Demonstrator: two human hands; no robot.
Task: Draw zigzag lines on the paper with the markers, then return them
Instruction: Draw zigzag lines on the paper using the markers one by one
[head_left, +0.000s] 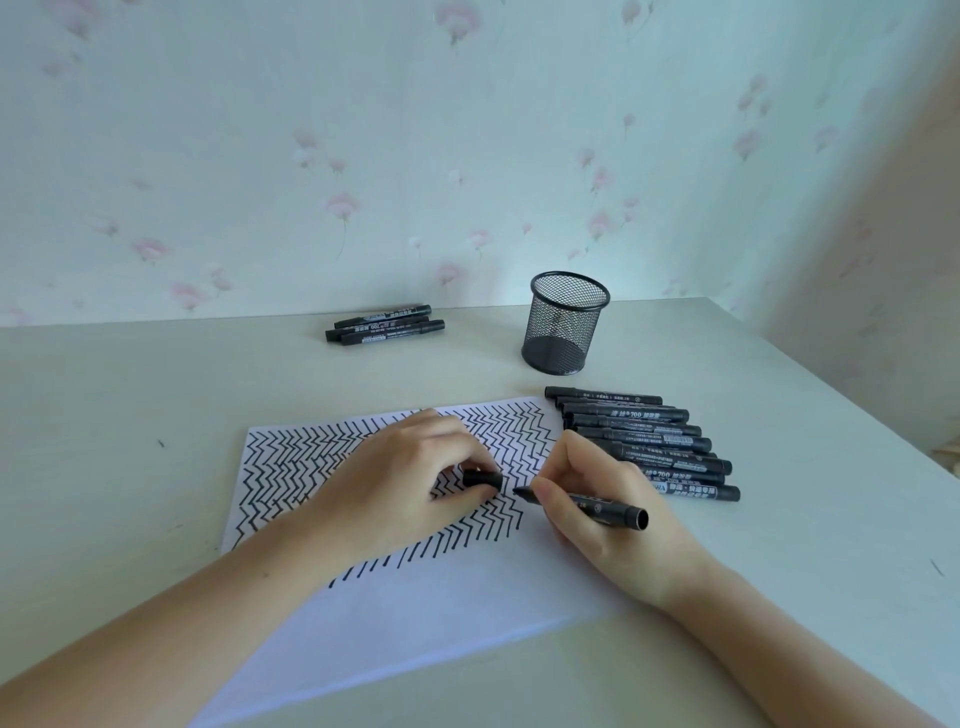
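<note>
Markers lie beside the zigzag-filled paper (415, 597); the right hand (602, 499) grips one uncapped marker (587, 503), the left hand's (410, 478) fingers pinch its cap (482, 478), so recapping likely comes next, nib aligned to cap.

uncapped black marker (597, 506) over zigzagged paper (415, 597)

Black zigzags cover the white paper (415, 613) (markers (654, 441) black too), wallpaper (363, 156) pale with pink flowers.
</note>
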